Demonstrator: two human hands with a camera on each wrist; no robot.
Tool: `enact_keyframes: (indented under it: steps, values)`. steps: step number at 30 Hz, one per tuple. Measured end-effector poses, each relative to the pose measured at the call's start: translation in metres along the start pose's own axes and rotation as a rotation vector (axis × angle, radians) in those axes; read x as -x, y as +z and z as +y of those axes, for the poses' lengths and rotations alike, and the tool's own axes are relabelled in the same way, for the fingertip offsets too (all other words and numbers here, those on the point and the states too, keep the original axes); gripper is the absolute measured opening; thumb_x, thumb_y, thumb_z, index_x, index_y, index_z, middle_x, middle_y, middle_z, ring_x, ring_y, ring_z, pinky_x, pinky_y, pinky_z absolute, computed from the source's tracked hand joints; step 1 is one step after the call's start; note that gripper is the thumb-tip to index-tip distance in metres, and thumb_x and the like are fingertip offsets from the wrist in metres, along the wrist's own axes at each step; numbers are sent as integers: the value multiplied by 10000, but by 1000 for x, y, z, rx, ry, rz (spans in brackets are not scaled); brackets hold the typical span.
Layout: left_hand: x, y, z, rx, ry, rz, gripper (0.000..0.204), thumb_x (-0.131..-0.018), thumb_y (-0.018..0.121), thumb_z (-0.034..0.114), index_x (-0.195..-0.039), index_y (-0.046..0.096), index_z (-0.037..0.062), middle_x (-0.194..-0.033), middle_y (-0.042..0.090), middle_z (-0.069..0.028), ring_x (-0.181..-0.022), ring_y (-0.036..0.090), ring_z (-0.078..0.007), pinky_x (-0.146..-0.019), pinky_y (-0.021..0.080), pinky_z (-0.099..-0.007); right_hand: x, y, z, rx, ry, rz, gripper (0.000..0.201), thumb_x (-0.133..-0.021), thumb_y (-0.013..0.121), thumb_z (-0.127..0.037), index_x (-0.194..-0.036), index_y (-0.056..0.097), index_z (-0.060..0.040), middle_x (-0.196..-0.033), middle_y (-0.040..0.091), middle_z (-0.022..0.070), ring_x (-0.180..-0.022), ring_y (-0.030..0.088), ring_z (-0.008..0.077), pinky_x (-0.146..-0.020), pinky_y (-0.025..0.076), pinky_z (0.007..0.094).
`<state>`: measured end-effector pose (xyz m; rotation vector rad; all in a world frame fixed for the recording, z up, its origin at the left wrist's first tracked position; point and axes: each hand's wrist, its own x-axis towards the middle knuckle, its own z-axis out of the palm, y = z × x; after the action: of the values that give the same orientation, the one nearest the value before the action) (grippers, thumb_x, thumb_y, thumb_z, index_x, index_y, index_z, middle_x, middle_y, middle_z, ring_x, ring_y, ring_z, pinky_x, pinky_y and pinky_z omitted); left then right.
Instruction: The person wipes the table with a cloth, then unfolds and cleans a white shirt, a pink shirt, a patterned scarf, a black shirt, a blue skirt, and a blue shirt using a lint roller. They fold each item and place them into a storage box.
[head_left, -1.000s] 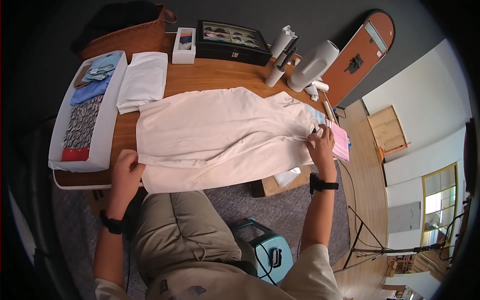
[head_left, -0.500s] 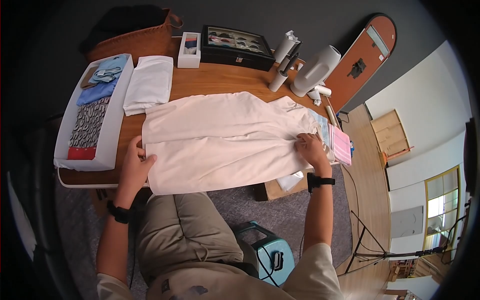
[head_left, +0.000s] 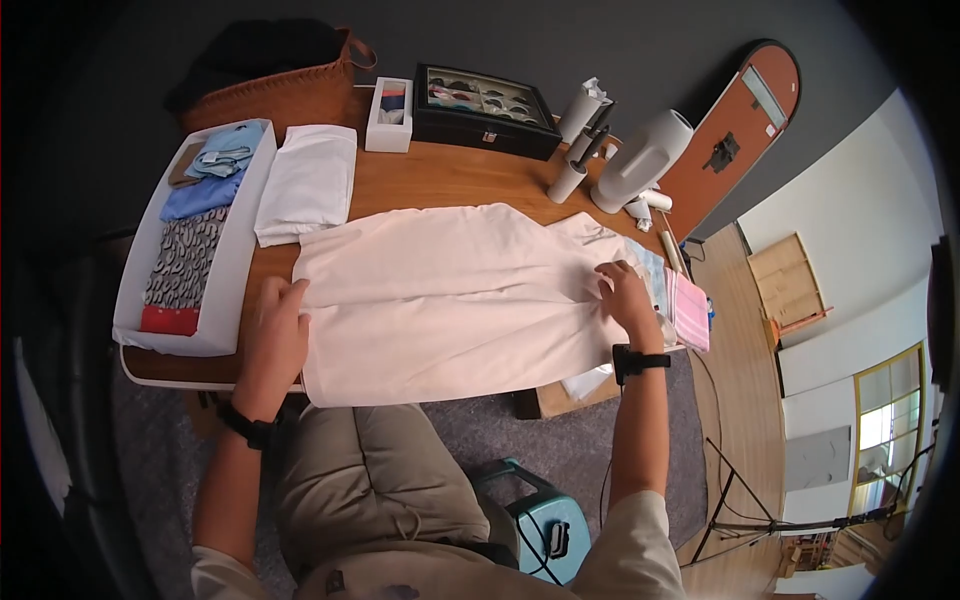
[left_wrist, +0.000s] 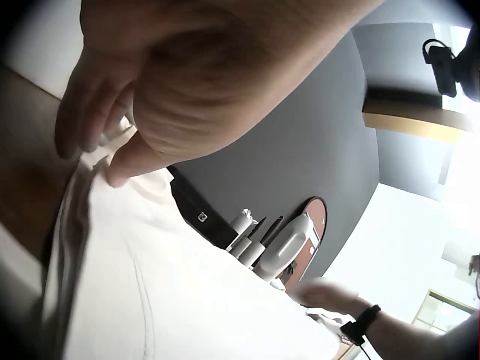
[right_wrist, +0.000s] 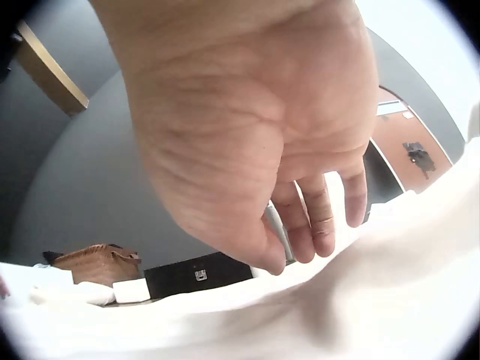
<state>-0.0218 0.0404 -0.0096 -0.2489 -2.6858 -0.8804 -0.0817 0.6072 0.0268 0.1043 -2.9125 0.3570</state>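
Observation:
A pale pink shirt [head_left: 450, 310] lies spread across the wooden table, its hem to the left and its narrower upper end to the right, with soft creases along it. At the hem, my left hand [head_left: 280, 335] pinches the fabric edge; in the left wrist view the thumb [left_wrist: 124, 166] is on top of the cloth and the fingers are across the edge. Over the shirt's right part is my right hand [head_left: 628, 300], fingers loosely bent and pointing down. The right wrist view shows its fingertips [right_wrist: 322, 244] close over the cloth, holding nothing.
At left stand a white bin [head_left: 245, 280] of folded clothes and a folded white cloth [head_left: 308, 185]. Behind are a brown basket [head_left: 300, 95], a small white box [head_left: 388, 130], a black display case [head_left: 490, 135], a lint roller [head_left: 567, 182] and a grey vase [head_left: 640, 165]. Pink folded cloth [head_left: 688, 310] lies right.
My right hand has let go of the shirt near its upper end and shifted slightly left. My left hand released the hem, moved up along it and took hold again. The fabric lies flatter.

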Motion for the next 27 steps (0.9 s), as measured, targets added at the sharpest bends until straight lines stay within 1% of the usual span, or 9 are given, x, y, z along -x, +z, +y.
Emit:
enact_keyframes:
  steps: [3, 7, 11, 15, 18, 21, 24, 25, 27]
  values:
    - [-36, -2, 7, -105, 154, -12, 387, -933, 658, -50, -1320, 661, -34, -1241, 644, -188, -1194, 635, -393, -988, 544, -471, -48, 15, 11, -20, -145, 13, 347, -933, 653, -32, -1268, 742, -8, -1285, 730, 234, -1196, 686, 440, -1054, 546, 495]
    - [-74, 19, 25, -182, 309, -84, 369, -944, 588, -74, -1304, 661, -47, -1458, 615, -237, -1373, 590, -392, -1106, 532, -457, -110, 41, 10, -72, -34, -31, 362, -927, 672, -34, -1282, 744, -23, -1333, 715, 219, -1289, 636, 426, -1100, 519, 476]
    - [-111, 59, 12, -311, 388, -62, 363, -954, 571, -60, -1306, 659, -45, -1513, 586, -262, -1445, 550, -385, -1112, 544, -442, -136, 65, 17, 189, -171, -45, 403, -925, 660, -43, -1317, 745, -81, -1400, 659, 178, -1364, 571, 384, -1154, 444, 508]
    - [-127, 82, 9, -574, 406, 25, 383, -929, 652, 31, -1310, 684, 6, -1392, 669, -191, -1306, 643, -296, -984, 613, -386, -150, 58, 25, 334, -177, -127, 423, -914, 644, -37, -1323, 726, -102, -1293, 671, 169, -1303, 587, 367, -1135, 425, 529]
    - [-134, 86, 20, -585, 440, 29, 418, -916, 668, 33, -1332, 667, -6, -1320, 692, -161, -1233, 663, -272, -964, 611, -361, -137, 44, 25, 396, -216, 22, 371, -895, 631, -23, -1248, 723, -91, -1207, 668, 156, -1261, 588, 356, -1123, 409, 524]
    - [-136, 81, 24, -591, 422, -19, 437, -912, 670, 29, -1345, 648, -25, -1230, 697, -128, -1162, 670, -260, -939, 608, -357, -115, 25, 17, 356, -169, 377, 221, -865, 651, -31, -1073, 713, -70, -1174, 657, 136, -1223, 596, 345, -1106, 397, 512]
    - [-138, 89, 21, -583, 390, -66, 403, -901, 674, 15, -1301, 655, -28, -1131, 696, -104, -1104, 676, -264, -896, 612, -370, -94, 16, 24, 456, -182, 99, 194, -858, 698, -107, -1045, 716, -62, -1130, 656, 135, -1212, 598, 346, -1090, 412, 523]
    - [-140, 91, 21, -547, 367, -83, 368, -892, 676, 0, -1258, 663, -28, -1096, 693, -102, -1088, 680, -275, -883, 612, -379, -88, 10, 23, 458, -175, 97, 194, -858, 698, -107, -1045, 716, -62, -1130, 656, 135, -1212, 598, 346, -1090, 412, 523]
    - [-136, 84, 31, -525, 344, -120, 317, -879, 675, -22, -1195, 666, -17, -1079, 688, -114, -1081, 684, -295, -878, 613, -393, -83, -6, 15, 310, -162, -125, 230, -881, 741, -188, -1062, 742, -47, -1177, 703, 157, -1227, 624, 353, -1088, 422, 547]
